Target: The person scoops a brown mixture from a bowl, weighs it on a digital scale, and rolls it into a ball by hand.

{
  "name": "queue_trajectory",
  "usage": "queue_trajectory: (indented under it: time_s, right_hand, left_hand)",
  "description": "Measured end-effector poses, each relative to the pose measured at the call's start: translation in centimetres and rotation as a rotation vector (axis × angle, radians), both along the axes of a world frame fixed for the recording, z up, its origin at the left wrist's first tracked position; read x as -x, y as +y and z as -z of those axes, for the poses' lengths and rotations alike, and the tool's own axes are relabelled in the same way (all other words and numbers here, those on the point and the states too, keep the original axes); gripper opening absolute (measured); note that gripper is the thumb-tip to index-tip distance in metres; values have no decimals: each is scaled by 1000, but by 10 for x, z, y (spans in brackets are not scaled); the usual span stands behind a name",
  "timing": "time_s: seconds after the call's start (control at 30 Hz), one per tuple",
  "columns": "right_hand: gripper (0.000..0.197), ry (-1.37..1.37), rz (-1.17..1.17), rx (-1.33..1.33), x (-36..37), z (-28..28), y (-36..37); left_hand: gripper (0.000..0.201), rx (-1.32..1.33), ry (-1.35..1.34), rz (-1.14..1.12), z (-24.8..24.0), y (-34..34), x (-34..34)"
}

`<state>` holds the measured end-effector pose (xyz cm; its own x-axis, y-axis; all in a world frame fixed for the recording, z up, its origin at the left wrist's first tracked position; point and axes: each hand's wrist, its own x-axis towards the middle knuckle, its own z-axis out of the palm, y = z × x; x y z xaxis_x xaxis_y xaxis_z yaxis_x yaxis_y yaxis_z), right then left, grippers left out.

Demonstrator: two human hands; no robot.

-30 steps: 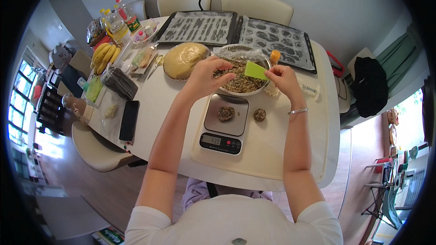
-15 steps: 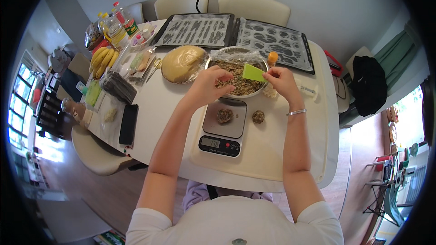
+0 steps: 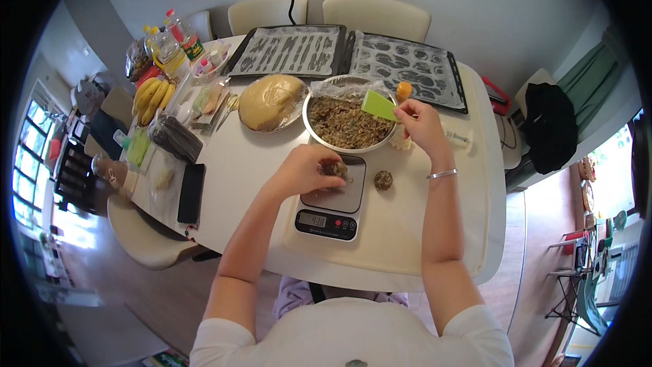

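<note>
Scraper [image 3: 378, 105] smooth plastic; ball [image 3: 335, 168] rough; scale plate [image 3: 349, 194] satiny metal.

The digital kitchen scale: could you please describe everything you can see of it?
The digital kitchen scale lies flat on a cream mat or board, on the near side of the filling bowl. Its squarish grey platform looks metallic; the black front panel holds a display showing a reading, one red button and two dark ones, with a pale edge below. A crumb sits on the platform. The left hand grips a filling ball over it; whether that ball still touches the platform is unclear.
</note>
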<state>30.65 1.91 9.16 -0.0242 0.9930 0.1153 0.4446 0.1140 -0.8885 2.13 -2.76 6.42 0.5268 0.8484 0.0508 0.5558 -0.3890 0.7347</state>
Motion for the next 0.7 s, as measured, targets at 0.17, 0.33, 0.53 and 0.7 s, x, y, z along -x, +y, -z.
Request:
queue_trajectory:
  time_s: [0.17,0.33,0.53,0.7]
  right_hand:
    - [12,-31,-40,-288,17,-10,-13]
    - [6,-397,-63,-431,34,-27,-29]
    - [4,-593,-42,-528,44,-27,-36]
    - [6,-675,-39,-543,51,-22,-36]
  left_hand:
    - [35,62,-325,-148,-17,38,-9]
    - [38,-134,-397,-162,7,72,-19]
    - [39,-253,-373,-170,12,76,-33]
    - [38,-327,-339,-188,11,79,-39]
